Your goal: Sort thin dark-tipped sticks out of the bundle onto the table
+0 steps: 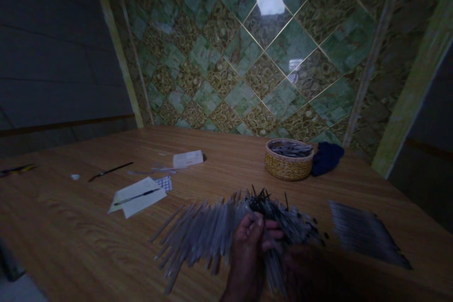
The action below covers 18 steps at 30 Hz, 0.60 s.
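A wall of green and brown diamond tiles (244,68) fills the upper part of the frame, above a broad wooden table (123,255). Across the lower centre fans a wide spread of loose tubes (205,231), and at lower right lies a neat row of dark sticks (368,233). The left hand (250,243), at lower centre, seems to pinch a few clear tubes (273,266) between thumb and curled fingers; blur hides how many. These run from the fingertips toward the bottom edge, their long axis nearly upright in the frame, between the two hands. The right hand (307,262) is dark just beside them, its fingers impossible to read; the left is nearer the fan. Smaller still, black tips (260,198) bristle just above the left fingers
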### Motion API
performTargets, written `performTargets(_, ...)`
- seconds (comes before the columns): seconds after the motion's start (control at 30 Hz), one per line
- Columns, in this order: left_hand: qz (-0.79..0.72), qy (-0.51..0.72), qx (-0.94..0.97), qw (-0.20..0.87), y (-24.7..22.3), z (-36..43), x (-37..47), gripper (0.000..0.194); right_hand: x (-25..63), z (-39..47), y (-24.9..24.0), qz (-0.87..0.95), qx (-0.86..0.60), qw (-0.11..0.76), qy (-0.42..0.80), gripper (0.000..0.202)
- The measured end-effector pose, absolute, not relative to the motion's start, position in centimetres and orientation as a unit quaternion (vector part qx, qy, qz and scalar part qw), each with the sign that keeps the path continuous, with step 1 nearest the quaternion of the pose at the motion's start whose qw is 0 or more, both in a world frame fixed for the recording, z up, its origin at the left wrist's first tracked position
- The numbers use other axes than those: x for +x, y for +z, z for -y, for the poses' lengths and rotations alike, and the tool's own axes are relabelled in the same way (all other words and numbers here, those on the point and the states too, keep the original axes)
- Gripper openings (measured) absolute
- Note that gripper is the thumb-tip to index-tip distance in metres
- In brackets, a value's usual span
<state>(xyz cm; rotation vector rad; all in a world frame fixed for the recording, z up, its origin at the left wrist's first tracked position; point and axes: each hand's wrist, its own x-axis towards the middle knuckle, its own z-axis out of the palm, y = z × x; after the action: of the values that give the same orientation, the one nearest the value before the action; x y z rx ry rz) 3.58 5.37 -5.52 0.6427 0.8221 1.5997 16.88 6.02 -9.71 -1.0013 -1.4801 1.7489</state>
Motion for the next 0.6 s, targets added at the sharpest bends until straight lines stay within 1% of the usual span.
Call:
performTargets(0.1, -0.357, 0.689, 0.257, 0.576, -4.9, -5.3, 3.4, 0.029, 18.0, -6.2, -9.4, 0.556, -0.398, 0.304, 0.663, 0.037)
performTargets(0.17, -0.356, 0.69, 0.254, 0.576, -4.4, -5.2, 3.3, 0.03, 19.2, -6.8, -8.7, 0.596, -0.419, 0.288, 0.622, 0.029)
performTargets(0.2, -0.353, 0.69, 0.257, 0.578, -4.3, -5.2, 3.2, 0.03, 20.0, -7.2, -8.3, 0.635, -0.428, 0.271, 0.583, 0.024)
performTargets(0.27, -0.35, 0.686, 0.268, 0.578, -4.1, -5.1, 3.2, 0.029, 21.4, -8.1, -7.5, 0.725, -0.446, 0.257, 0.457, 0.016)
performTargets(0.3, -0.353, 0.682, 0.276, 0.578, -4.2, -5.2, 3.2, 0.027, 22.1, -8.5, -7.3, 0.756, -0.447, 0.258, 0.403, 0.015)
performTargets(0.37, -0.364, 0.671, 0.292, 0.577, -4.5, -5.3, 3.2, 0.023, 23.0, -8.8, -7.3, 0.784, -0.442, 0.263, 0.347, 0.016)
performTargets(0.47, -0.383, 0.655, 0.317, 0.568, -5.2, -5.5, 3.3, 0.023, 23.5, -8.3, -8.2, 0.778, -0.441, 0.279, 0.349, 0.018)
performTargets(0.6, -0.414, 0.632, 0.342, 0.558, -5.9, -5.8, 3.3, 0.03, 23.0, -7.1, -9.0, 0.757, -0.45, 0.301, 0.367, 0.012)
